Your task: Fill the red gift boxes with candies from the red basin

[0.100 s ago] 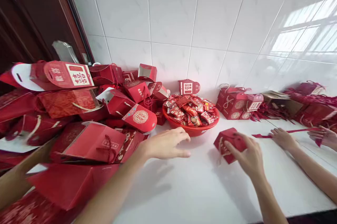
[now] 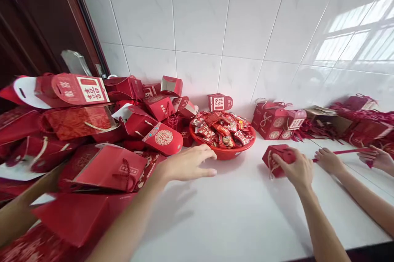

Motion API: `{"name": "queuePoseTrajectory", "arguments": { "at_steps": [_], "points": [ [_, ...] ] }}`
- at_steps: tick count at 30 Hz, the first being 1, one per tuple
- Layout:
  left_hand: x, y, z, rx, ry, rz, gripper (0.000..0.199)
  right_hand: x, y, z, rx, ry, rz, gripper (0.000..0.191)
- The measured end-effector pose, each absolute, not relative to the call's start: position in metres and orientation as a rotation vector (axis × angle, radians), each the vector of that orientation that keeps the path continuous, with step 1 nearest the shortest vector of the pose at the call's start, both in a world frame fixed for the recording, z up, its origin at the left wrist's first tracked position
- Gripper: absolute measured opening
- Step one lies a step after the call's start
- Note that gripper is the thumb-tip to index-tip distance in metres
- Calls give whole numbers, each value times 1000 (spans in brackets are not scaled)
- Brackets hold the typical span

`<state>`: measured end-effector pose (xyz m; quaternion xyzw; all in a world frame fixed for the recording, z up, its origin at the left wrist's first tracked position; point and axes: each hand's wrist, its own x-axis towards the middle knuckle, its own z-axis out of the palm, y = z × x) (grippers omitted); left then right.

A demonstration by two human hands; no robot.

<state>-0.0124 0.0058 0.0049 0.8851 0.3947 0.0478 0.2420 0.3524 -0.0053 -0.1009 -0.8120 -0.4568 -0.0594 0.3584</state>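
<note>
My right hand (image 2: 297, 167) grips a small red gift box (image 2: 272, 159) with a cord handle, over the white tabletop on the right. In front of the red bowl (image 2: 229, 154), my left hand (image 2: 187, 163) hovers with fingers apart and nothing in them. Wrapped candies (image 2: 223, 128) fill the bowl in a heap. To the left of my left hand lies a large pile of red gift boxes, among them one with a dark red cord (image 2: 113, 167) and one with a round gold emblem (image 2: 164, 137).
At right, a co-worker's hands (image 2: 329, 161) stretch a red ribbon (image 2: 347, 152). Another person's arm (image 2: 18, 213) reaches into the pile at left. Closed boxes (image 2: 271, 120) and a card-like stack (image 2: 321, 110) stand along the tiled wall. A small box (image 2: 220, 102) sits behind the bowl.
My right hand has carried the gift box a little to the right and the box has turned more level. My left hand has drifted slightly left.
</note>
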Motion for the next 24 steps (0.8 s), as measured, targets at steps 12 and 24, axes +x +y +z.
{"name": "queuePoseTrajectory", "arguments": {
  "at_steps": [12, 24],
  "points": [
    [-62, 2, 23, 2427, 1325, 353, 47, 359, 31, -117, -2220, -1084, -238, 96],
    [-87, -10, 38, 2503, 1388, 514, 49, 377, 72, -109, -2460, -1104, 9, 65]
  ]
}}
